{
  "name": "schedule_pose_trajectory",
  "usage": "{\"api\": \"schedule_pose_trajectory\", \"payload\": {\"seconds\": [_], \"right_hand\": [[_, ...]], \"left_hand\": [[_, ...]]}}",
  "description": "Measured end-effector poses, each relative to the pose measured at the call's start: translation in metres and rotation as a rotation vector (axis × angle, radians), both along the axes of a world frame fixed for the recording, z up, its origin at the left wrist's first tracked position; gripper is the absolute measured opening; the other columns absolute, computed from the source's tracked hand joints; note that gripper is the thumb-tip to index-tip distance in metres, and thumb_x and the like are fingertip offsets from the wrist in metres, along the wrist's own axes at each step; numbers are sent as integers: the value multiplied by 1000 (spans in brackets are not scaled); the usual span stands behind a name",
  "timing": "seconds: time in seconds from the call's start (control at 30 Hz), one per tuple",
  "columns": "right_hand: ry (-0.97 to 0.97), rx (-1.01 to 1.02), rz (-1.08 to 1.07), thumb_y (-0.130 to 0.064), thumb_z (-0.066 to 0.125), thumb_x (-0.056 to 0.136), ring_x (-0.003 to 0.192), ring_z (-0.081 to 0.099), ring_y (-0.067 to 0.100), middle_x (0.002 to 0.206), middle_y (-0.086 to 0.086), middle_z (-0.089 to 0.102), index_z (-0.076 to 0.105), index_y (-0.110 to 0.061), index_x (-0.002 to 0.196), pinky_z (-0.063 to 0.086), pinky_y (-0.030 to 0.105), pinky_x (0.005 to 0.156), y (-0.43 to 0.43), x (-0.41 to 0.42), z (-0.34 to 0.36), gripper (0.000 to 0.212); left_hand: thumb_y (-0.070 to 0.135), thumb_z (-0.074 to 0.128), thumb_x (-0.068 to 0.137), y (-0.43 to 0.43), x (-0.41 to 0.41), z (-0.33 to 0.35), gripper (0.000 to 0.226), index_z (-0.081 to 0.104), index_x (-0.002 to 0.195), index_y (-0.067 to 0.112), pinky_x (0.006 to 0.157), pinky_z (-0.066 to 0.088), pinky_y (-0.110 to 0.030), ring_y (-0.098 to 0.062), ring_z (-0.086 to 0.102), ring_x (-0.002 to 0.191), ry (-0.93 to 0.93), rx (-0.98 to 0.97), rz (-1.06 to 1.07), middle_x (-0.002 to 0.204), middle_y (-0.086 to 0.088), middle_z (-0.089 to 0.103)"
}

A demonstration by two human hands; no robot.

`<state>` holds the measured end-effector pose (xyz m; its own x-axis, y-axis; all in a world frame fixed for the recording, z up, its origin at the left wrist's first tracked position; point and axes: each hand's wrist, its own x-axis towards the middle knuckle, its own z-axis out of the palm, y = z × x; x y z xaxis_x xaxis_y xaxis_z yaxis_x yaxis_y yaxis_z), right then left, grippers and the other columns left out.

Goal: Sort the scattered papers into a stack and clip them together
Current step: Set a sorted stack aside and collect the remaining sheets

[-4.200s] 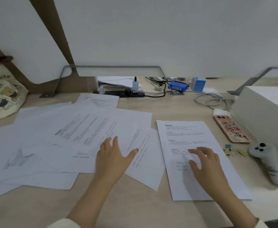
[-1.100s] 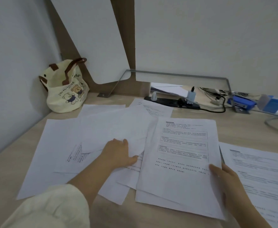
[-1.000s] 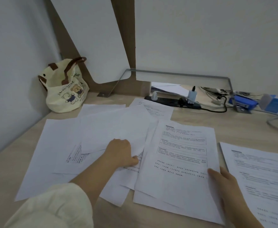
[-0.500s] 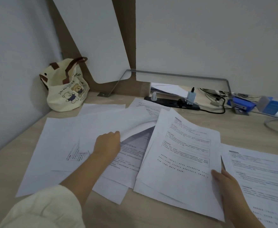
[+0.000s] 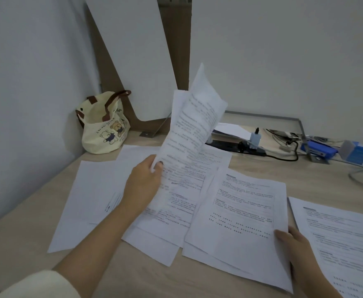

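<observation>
My left hand (image 5: 142, 179) pinches printed sheets (image 5: 190, 130) by their lower left corner and holds them raised, curling upward above the desk. Below them several white papers (image 5: 94, 194) lie spread and overlapping on the left of the desk. A small pile of printed pages (image 5: 240, 216) lies in the middle, and my right hand (image 5: 294, 244) grips its lower right edge. One more printed page (image 5: 344, 239) lies at the far right. No clip is in view.
A cream tote bag with bears (image 5: 104, 123) sits in the back left corner. A black power strip (image 5: 236, 145) with cables, a blue stapler (image 5: 318, 148) and a blue box (image 5: 357, 152) line the back edge. The wooden desk (image 5: 133, 274) shows in front.
My left hand has lifted the sheets from the spread pile up off the desk. My right hand stays on the edge of the middle pile.
</observation>
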<state>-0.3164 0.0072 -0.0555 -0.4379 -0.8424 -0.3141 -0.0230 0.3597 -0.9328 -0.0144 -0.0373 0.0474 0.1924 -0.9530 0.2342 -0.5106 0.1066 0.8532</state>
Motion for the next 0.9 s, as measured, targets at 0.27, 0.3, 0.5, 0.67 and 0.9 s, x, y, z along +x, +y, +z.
{"api": "schedule_pose_trajectory", "payload": {"seconds": [0.27, 0.3, 0.5, 0.67, 0.9], "right_hand": [[21, 37, 10, -12, 48, 90, 100, 59, 38, 111, 16, 61, 49, -7, 124, 47, 52, 94, 1, 2, 4, 34], [19, 38, 5, -11, 48, 91, 99, 59, 38, 108, 15, 60, 49, -6, 124, 47, 50, 93, 2, 2, 5, 34], [36, -38, 52, -19, 51, 93, 95, 58, 28, 109, 9, 59, 47, -15, 122, 50, 45, 80, 6, 7, 9, 29], [10, -85, 95, -6, 49, 93, 107, 56, 32, 127, 2, 50, 24, -32, 146, 48, 46, 90, 7, 3, 8, 64], [33, -45, 119, -2, 43, 94, 113, 53, 30, 131, 11, 54, 64, -13, 114, 43, 42, 101, 4, 0, 4, 31]], "left_hand": [[19, 56, 90, 28, -18, 27, 22, 61, 112, 17, 91, 50, -40, -22, 63, 102, 718, 101, -96, 109, -4, 68], [19, 57, 90, 30, -17, 22, 25, 61, 114, 15, 90, 51, -40, -23, 63, 101, 744, 124, -81, 107, -4, 68], [13, 56, 90, 37, -14, -23, 21, 61, 111, 14, 70, 53, -34, -23, 65, 86, 784, 272, -1, 95, -5, 68], [8, 54, 91, 47, -1, -65, 27, 57, 118, 9, 61, 53, -28, -26, 62, 82, 729, 420, 78, 91, -6, 65], [7, 54, 90, 48, 7, -90, 36, 55, 126, 5, 93, 48, -40, -32, 59, 109, 688, 572, -26, 121, -15, 63]]}}
